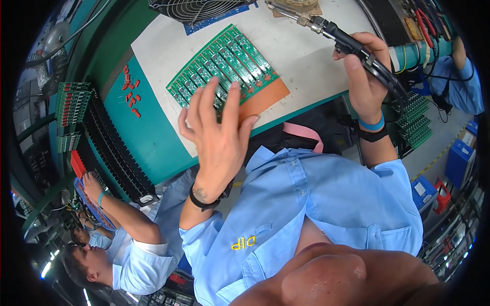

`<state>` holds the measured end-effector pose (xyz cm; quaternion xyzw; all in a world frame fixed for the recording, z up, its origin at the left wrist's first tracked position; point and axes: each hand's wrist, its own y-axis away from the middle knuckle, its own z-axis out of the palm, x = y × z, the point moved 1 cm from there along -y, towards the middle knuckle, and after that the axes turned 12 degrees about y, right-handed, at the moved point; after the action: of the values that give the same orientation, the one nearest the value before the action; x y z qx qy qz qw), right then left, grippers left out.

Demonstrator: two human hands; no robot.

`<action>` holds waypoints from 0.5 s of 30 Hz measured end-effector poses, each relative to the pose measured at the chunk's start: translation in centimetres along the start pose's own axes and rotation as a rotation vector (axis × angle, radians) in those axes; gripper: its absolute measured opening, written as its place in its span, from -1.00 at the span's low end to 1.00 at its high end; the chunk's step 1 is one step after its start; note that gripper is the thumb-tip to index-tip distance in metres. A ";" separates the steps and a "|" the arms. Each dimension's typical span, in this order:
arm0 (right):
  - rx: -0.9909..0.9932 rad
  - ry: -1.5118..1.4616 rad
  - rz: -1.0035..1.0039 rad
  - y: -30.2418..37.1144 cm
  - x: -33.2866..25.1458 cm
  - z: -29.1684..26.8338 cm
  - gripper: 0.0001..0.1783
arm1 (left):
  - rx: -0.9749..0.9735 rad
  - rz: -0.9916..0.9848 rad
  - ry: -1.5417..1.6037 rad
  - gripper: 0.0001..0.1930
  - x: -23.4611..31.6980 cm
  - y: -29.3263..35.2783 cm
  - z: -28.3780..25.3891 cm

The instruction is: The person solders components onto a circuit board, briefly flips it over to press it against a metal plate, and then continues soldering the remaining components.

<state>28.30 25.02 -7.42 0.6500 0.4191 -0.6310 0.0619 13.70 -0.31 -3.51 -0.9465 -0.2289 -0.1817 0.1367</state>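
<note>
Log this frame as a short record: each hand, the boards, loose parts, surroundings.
Left hand: spread over green circuit board panel; contact unclear
Right hand: grips black-handled tool, metal end pointing up-left in picture
Panel: on white sheet, orange piece along its near edge
Loose parts: red components on teal surface, left of sheet
Surroundings: black fan guard at top; co-worker's hand at left

Black fan grille (201, 10) at far side of worktop (148, 155); black slotted rack (115, 145) left, near co-worker (145, 268); blue bins (459, 159) on floor (451, 131), right.
</note>
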 end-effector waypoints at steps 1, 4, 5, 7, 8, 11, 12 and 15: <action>-0.022 0.088 0.012 0.0 -0.3 0.0 -0.53 | -0.007 -0.021 -0.001 -0.27 -0.4 0.0 -0.5; -0.053 0.081 0.053 -0.2 -0.4 0.3 -0.54 | -0.061 -0.030 0.109 -0.22 -1.4 -1.3 -2.5; -0.070 0.081 0.069 -0.3 -0.5 0.4 -0.54 | -0.083 -0.035 0.167 -0.20 -1.3 -1.9 -3.1; -0.115 0.069 0.073 -0.6 -0.8 0.5 -0.57 | -0.070 0.006 0.077 -0.17 -0.5 -4.1 -4.5; -0.155 0.057 0.071 -0.8 -0.8 0.6 -0.59 | -0.052 0.053 -0.016 -0.14 -0.1 -5.4 -5.0; -0.222 0.073 0.070 -1.3 -0.9 0.6 -0.60 | -0.135 0.082 0.022 -0.13 0.4 -8.3 -5.9; -0.252 0.094 0.069 -1.4 -0.9 0.6 -0.59 | -0.177 0.093 0.037 -0.12 0.3 -8.8 -5.8; -0.303 0.133 0.054 -1.6 -0.7 0.3 -0.56 | -0.162 0.081 0.043 -0.11 -1.4 -9.4 -5.4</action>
<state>27.18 25.51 -6.21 0.6843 0.4952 -0.5143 0.1483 6.48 5.41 2.47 -0.9588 -0.1718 -0.2144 0.0718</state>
